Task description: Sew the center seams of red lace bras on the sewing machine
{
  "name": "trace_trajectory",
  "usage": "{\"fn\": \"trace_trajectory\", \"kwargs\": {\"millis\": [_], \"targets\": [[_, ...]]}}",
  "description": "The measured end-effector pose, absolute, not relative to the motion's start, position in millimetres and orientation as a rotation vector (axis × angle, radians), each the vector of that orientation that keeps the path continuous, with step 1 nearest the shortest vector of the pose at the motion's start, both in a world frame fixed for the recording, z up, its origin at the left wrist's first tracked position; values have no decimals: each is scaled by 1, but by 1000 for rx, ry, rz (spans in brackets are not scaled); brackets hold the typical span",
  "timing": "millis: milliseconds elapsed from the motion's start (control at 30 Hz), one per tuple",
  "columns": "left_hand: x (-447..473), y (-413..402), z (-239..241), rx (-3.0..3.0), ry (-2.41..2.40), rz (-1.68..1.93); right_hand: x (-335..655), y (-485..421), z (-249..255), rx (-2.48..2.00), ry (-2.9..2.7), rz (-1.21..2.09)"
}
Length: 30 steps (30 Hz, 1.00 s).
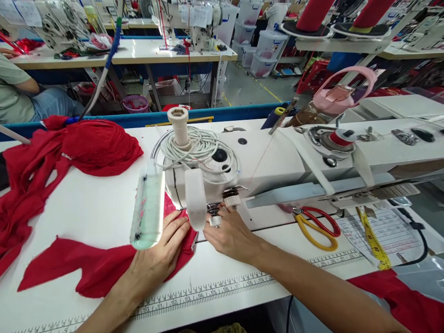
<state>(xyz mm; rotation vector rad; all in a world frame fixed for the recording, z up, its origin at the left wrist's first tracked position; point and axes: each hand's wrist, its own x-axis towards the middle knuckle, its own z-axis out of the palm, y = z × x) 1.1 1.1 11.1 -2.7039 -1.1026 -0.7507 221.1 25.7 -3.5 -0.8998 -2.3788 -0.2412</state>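
Observation:
My left hand [168, 243] lies flat on a piece of red fabric [187, 252], fingers stretched toward the needle area of a white sewing machine [270, 159]. That fabric trails out to the left under my wrist. My right hand [231, 236] is up against the machine's head, beside its white tension knobs [231, 200]. Its fingertips are hidden behind the knobs and a white cover [195, 199], so I cannot see what they touch. A clear tray-like piece [147, 208] juts out above my left hand.
Bunched red fabric [100, 148] lies at the left. Scissors [319, 226] with red and yellow handles, a yellow tape measure [373, 238] and a written sheet [391, 231] are at the right. A printed ruler [208, 293] runs along the front edge. Another person [31, 92] sits at far left.

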Motion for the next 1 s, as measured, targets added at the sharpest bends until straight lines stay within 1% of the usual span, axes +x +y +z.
{"fn": "trace_trajectory", "kwargs": {"millis": [167, 433, 600, 867, 1000], "targets": [[-3, 0, 9, -2697, -1097, -748, 223, 26, -1, -902, -2415, -219], [-5, -1, 7, -2690, -1161, -638, 224, 26, 0, -909, -2482, -182], [-4, 0, 9, -2729, -1178, -604, 226, 26, 1, -910, -2513, -103], [-4, 2, 8, -2765, -1146, -600, 226, 25, -1, -929, -2514, -81], [-8, 5, 6, -2769, -1053, -562, 226, 25, -1, -927, -2521, -83]]}}
